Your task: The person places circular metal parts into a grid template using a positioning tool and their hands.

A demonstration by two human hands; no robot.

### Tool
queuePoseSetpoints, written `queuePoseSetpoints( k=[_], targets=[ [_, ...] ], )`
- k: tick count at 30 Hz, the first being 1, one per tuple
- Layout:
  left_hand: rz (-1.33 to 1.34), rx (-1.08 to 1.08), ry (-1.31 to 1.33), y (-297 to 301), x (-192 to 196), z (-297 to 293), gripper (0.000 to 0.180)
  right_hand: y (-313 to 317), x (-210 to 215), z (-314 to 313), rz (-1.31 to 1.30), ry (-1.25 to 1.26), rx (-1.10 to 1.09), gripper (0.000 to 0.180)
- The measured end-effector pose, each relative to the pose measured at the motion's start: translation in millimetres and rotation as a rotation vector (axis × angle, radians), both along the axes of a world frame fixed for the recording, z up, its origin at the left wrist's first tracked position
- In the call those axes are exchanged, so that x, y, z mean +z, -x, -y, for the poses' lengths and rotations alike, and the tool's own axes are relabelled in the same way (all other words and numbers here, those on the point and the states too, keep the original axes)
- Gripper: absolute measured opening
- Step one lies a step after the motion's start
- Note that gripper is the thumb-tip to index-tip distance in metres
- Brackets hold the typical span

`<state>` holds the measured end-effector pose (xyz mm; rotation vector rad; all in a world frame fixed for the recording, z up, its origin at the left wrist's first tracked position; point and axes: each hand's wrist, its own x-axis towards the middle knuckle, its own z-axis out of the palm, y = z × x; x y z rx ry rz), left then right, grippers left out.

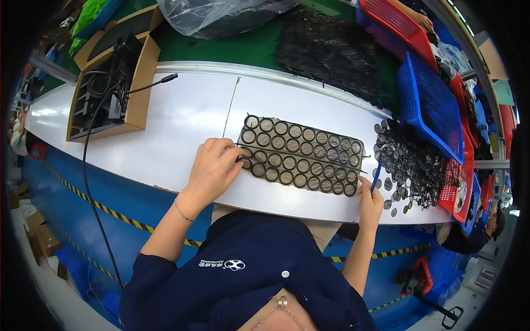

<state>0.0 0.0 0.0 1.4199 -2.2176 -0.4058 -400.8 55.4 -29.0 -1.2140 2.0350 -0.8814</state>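
Rows of black rings (303, 165) lie on the white table in front of me, set on thin brownish sheeting, with a dark line running lengthwise between the upper and lower rows. At the left end of the lower rows, my left hand (212, 168) has thumb and fingertips drawn together on the edge rings; what is between them is hidden. My right hand (370, 201) is beside the lower right corner, fingers closed around a slim blue stick-like tool (376, 177) that points up and away. Small dark discs (388, 183) are scattered just right of that hand.
A heap of black pieces (414, 160) spreads at right, beside a tilted blue basket (433, 107) and red baskets (400, 25). An open cardboard box (138, 94) with cables stands at left. Behind lie black sheeting (331, 49) and a clear plastic bag (221, 16).
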Motion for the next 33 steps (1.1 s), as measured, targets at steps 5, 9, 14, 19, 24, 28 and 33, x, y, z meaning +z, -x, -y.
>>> queuePoseSetpoints(
  k=[5, 9, 14, 19, 24, 28, 33],
  targets=[
    [-0.016, -0.063, 0.124, -0.1, -2.0, 13.2, 0.023, -17.8, 28.8, 4.1, 0.884, 0.138, -0.31, 0.037],
    [0.141, -0.08, 0.036, -1.2, 20.2, 7.0, 0.022, -6.1, 15.6, -3.7, 1.069, 0.161, -0.277, 0.037],
    [0.144, -0.133, -0.138, -10.9, 37.5, 5.3, 0.018, -18.8, 20.5, -3.1, 0.985, 0.04, -0.277, 0.036],
    [0.0, 0.143, -0.155, 4.2, 4.3, 49.1, 0.016, -16.1, 14.6, -2.8, 1.114, 0.075, -0.265, 0.034],
    [-0.021, 0.292, 0.026, 21.6, -16.6, 66.1, 0.013, -1.6, 12.3, -8.7, 1.467, 0.274, -0.312, 0.033],
    [-0.082, 0.246, 0.059, 29.3, -22.1, 69.5, 0.012, 0.6, 9.9, -17.1, 1.44, 0.283, -0.289, 0.033],
    [-0.218, 0.288, -0.189, 35.0, -13.7, 70.0, 0.015, -6.2, 0.6, -16.6, 1.464, 0.229, -0.252, 0.035]
  ],
)
